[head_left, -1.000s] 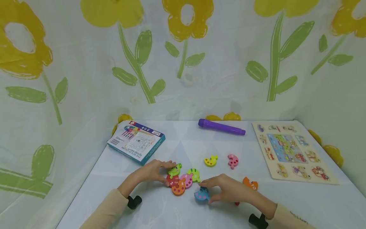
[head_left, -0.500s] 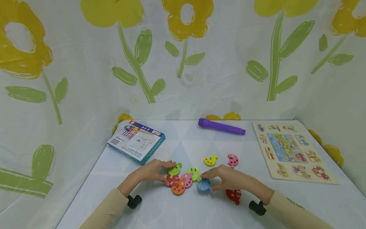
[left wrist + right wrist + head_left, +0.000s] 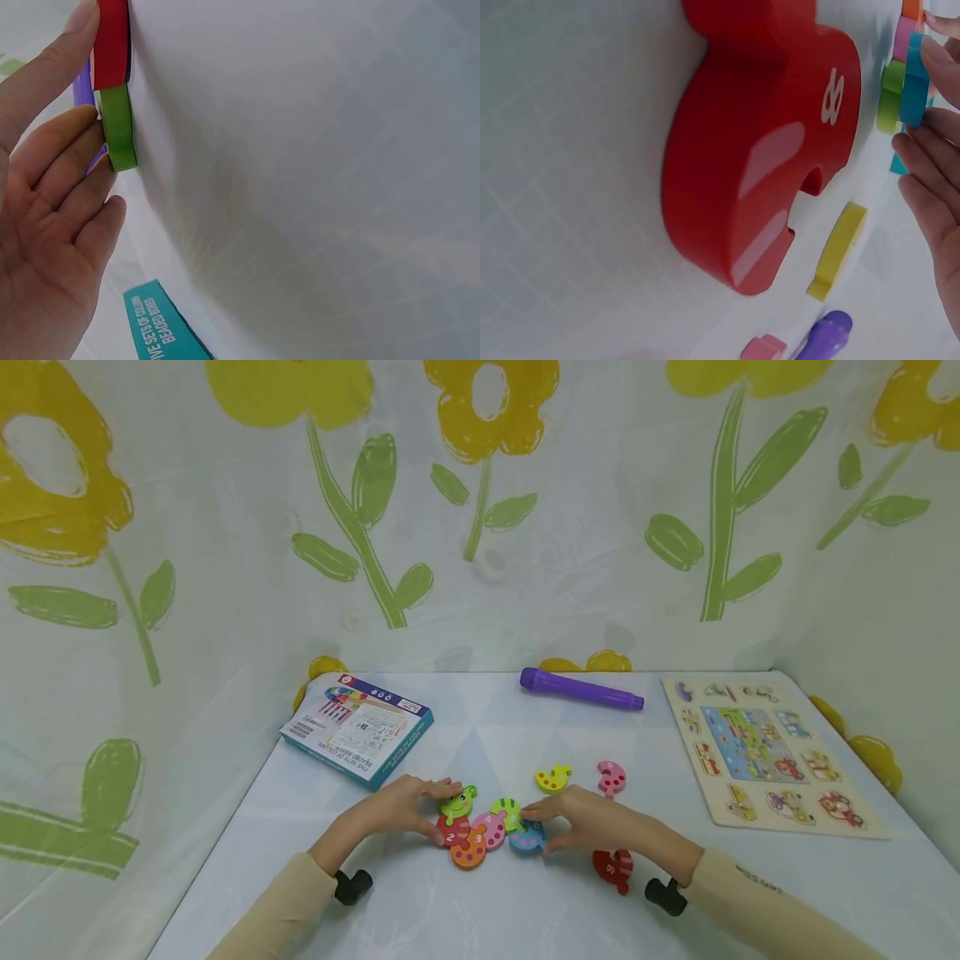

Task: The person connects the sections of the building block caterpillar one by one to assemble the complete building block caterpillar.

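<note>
A chain of joined puzzle pieces lies mid-table: a green smiling head (image 3: 456, 807), a red piece (image 3: 454, 832) numbered 2, an orange piece (image 3: 469, 850), a pink piece (image 3: 492, 830) and a green striped piece (image 3: 506, 813). My left hand (image 3: 397, 810) holds the chain's left end, its thumb against the red piece and fingertips at the head's edge. Between thumb and fingers, my right hand (image 3: 600, 820) pinches a blue spotted piece (image 3: 527, 837) right at the green striped one. In the right wrist view the blue piece (image 3: 914, 82) overlaps the green one.
Loose pieces lie to the right: a yellow one (image 3: 552, 778), a pink one (image 3: 611, 778) and a red one (image 3: 615, 869) numbered 8. Farther back are a box (image 3: 360, 731), a purple marker-like stick (image 3: 581, 688) and a wooden picture puzzle board (image 3: 772, 752).
My right hand has moved the blue piece up and slightly left to the chain's green striped end. The red 8 piece has come into view; the loose orange piece is now hidden. My left hand stays put.
</note>
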Available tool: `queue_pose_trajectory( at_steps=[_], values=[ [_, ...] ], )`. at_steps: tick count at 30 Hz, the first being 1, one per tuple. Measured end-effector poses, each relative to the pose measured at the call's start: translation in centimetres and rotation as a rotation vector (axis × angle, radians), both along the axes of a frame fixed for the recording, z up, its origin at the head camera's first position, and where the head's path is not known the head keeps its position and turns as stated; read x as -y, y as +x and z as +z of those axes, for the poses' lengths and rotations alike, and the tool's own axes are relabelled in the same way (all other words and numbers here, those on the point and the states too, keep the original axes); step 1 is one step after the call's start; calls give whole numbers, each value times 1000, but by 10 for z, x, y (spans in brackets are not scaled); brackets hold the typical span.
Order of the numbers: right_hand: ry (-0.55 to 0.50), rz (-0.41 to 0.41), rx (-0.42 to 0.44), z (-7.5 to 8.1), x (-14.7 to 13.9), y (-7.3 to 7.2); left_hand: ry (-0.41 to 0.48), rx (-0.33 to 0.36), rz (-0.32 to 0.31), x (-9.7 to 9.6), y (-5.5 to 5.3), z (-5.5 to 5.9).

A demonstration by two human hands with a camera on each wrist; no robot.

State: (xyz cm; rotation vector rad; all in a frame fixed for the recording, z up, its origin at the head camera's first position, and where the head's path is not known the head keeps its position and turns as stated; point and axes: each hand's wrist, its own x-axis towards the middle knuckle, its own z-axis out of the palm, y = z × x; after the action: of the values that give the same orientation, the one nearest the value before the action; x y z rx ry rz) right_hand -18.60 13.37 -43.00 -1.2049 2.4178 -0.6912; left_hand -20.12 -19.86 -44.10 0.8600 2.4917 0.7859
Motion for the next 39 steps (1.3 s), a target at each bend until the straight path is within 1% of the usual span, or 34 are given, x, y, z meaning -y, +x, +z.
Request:
queue_pose_trajectory(
  at_steps=[4, 12, 18, 24, 33, 39],
  values=[
    [11, -2, -12, -2, 3, 0, -3, -3, -1, 0, 0, 0],
    [50, -14, -59, 0, 6, 1, 15, -3, -12, 0, 0, 0],
    [47, -32, -84, 2, 8, 5, 13, -1, -8, 0, -1, 1],
    [75, -53, -125, 3, 11, 8, 10, -16, -14, -1, -2, 2],
    [99, -59, -159, -3, 13, 11, 5, -10, -11, 0, -2, 2],
    [70, -63, -147, -6, 9, 13, 1, 6, -9, 1, -1, -1]
  ],
)
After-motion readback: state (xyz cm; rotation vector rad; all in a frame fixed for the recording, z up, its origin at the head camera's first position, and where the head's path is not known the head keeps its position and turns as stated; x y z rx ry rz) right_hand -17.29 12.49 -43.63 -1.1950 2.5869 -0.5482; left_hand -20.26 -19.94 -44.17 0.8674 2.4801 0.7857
